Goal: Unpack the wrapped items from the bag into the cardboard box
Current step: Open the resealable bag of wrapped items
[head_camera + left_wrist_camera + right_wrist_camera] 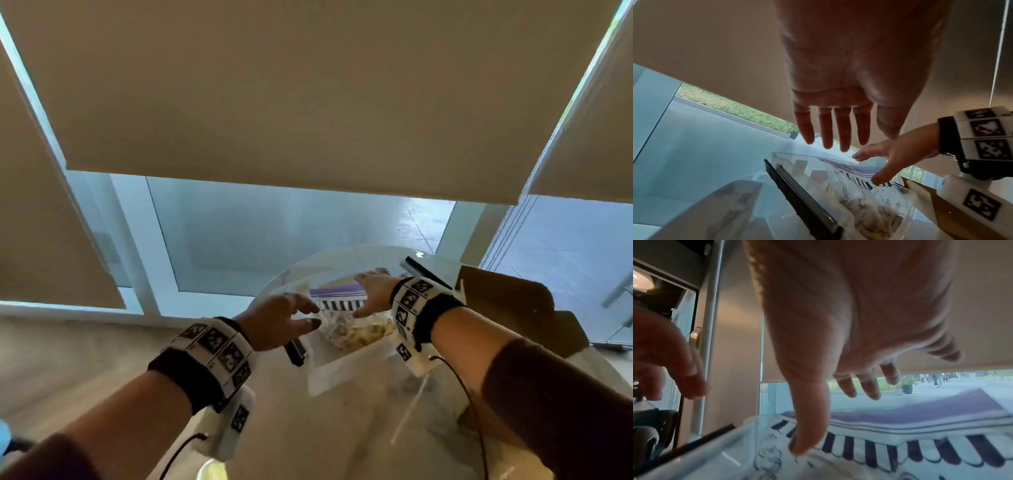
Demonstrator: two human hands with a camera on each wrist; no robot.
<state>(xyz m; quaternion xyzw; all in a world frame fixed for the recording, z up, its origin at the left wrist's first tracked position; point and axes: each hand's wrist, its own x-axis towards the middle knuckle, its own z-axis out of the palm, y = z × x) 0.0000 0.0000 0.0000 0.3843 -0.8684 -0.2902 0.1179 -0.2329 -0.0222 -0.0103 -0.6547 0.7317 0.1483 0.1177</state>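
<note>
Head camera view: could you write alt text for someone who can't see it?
Two open hands, the left hand and the right hand, reach over a clear plastic bin holding a printed bag and a wrapped item. An open cardboard box stands to the right on the table, with window blinds beyond.

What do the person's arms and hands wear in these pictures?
Both hands, left and right, are bare. Each wrist has a black band with white blocks of black square markers, a thin dark cable, and brown sleeves pushed up.
</note>
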